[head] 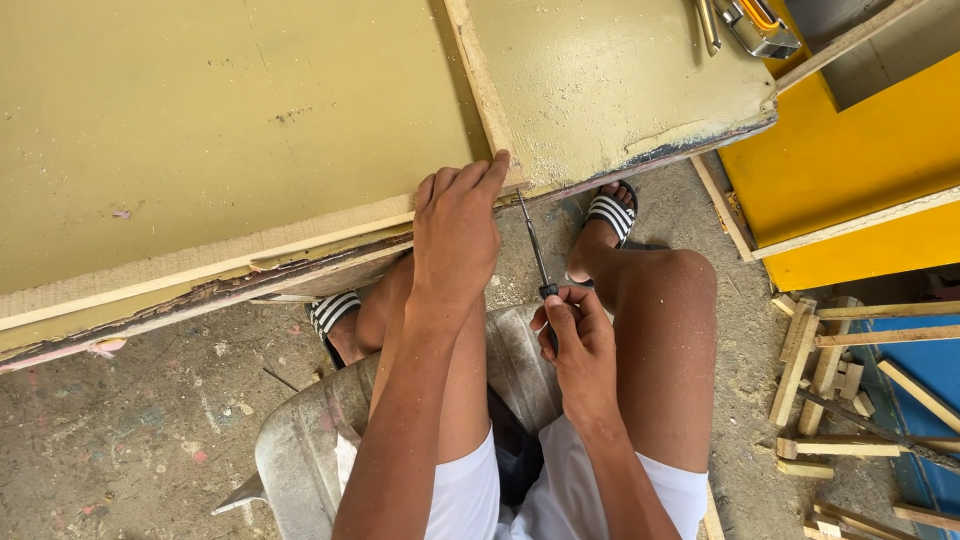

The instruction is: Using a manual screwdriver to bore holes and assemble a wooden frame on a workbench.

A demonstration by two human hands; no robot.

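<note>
My left hand (456,228) rests on the front edge of a large olive-green painted board (220,130), fingers pressing on the bare wooden strip (300,236) along that edge. My right hand (575,345) grips the dark handle of a screwdriver (534,252). Its thin shaft points up and away, with the tip at the board's edge just right of my left fingers. I sit on a grey metal seat (300,440), knees apart, feet in striped sandals under the board.
A wooden batten (482,85) runs across the board top. A metal tool (755,25) lies at the board's far right. Yellow panels (850,170) stand at the right. Several wood offcuts (825,380) lie on the dusty concrete floor (130,420) beside a blue surface (930,370).
</note>
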